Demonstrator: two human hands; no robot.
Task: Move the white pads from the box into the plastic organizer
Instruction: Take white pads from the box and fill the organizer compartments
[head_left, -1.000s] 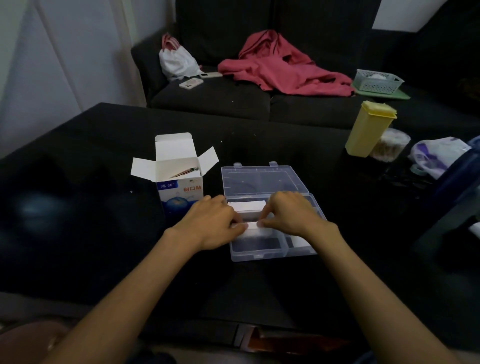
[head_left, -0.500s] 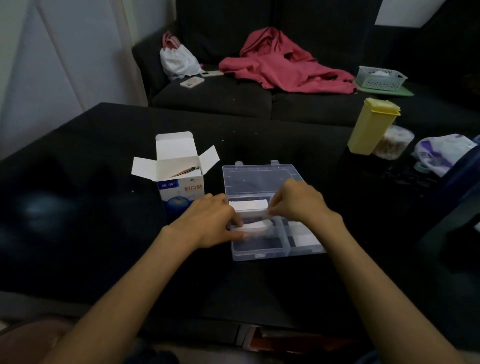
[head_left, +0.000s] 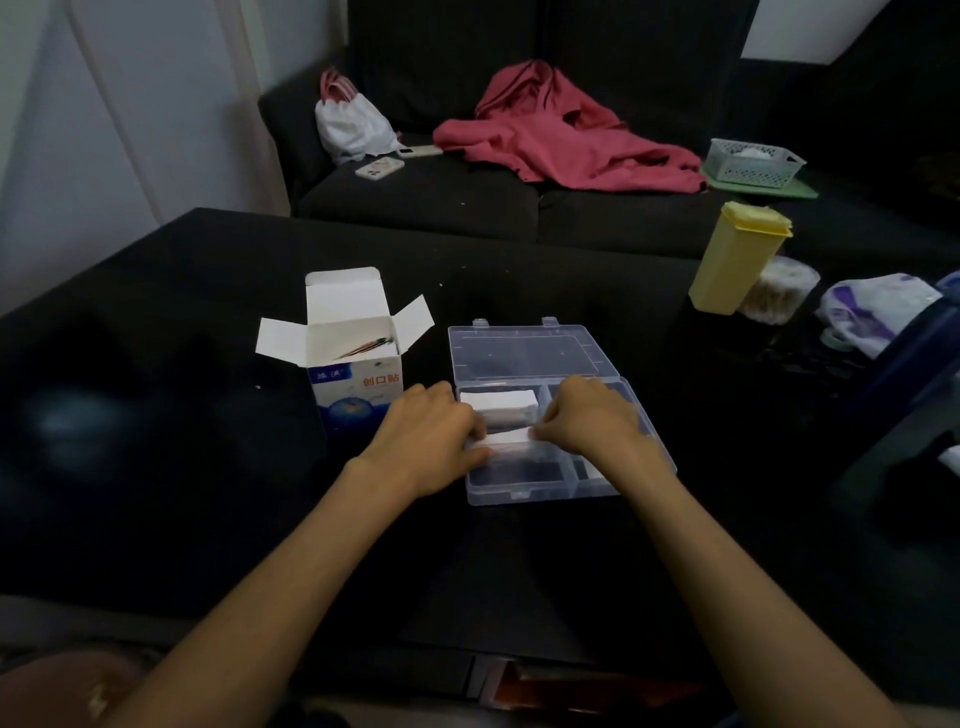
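One black table (head_left: 208, 467), dark sofa (head_left: 426, 208) behind, white wall (head_left: 78, 130) left

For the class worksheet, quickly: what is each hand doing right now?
Left hand: pinches one end of the thin white rectangular pad.
Right hand: pinches the pad's other end.

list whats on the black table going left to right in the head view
open white box → left hand → white pad held between both hands → right hand → yellow container → white and purple bag
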